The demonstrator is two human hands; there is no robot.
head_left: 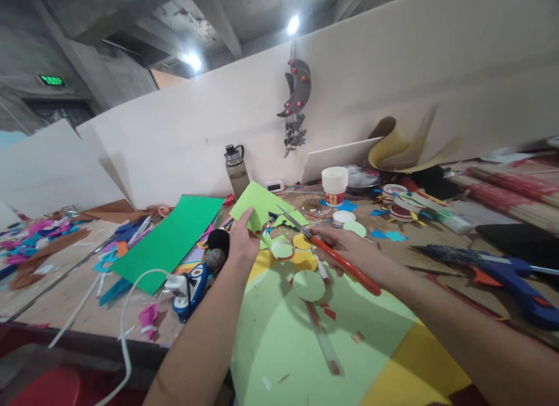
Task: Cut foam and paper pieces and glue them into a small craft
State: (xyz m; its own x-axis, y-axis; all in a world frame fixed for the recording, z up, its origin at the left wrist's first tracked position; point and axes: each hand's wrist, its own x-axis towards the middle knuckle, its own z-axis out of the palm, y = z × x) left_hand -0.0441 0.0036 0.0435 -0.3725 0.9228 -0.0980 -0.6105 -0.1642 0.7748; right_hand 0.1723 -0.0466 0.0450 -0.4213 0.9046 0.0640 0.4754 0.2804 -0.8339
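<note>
My left hand [244,238] is closed on a sheet of light green paper [257,203], its thumb lying on the front of the sheet. In my right hand [338,246] is a pair of scissors [345,265] with orange-red handles; the blades point up and left toward the paper. Below the hands, pale green paper circles [309,286] and yellow circles [304,260] lie on a large pale green sheet [279,342]. A clear tube-like stick with red ends [323,342] and small red scraps rest there too.
A blue glue gun [502,272] lies at the right. Paper cups [335,187] and a water bottle [236,170] stand at the back. A dark green sheet [170,243], a blue power strip [190,292] and its white cable [126,336] are at the left.
</note>
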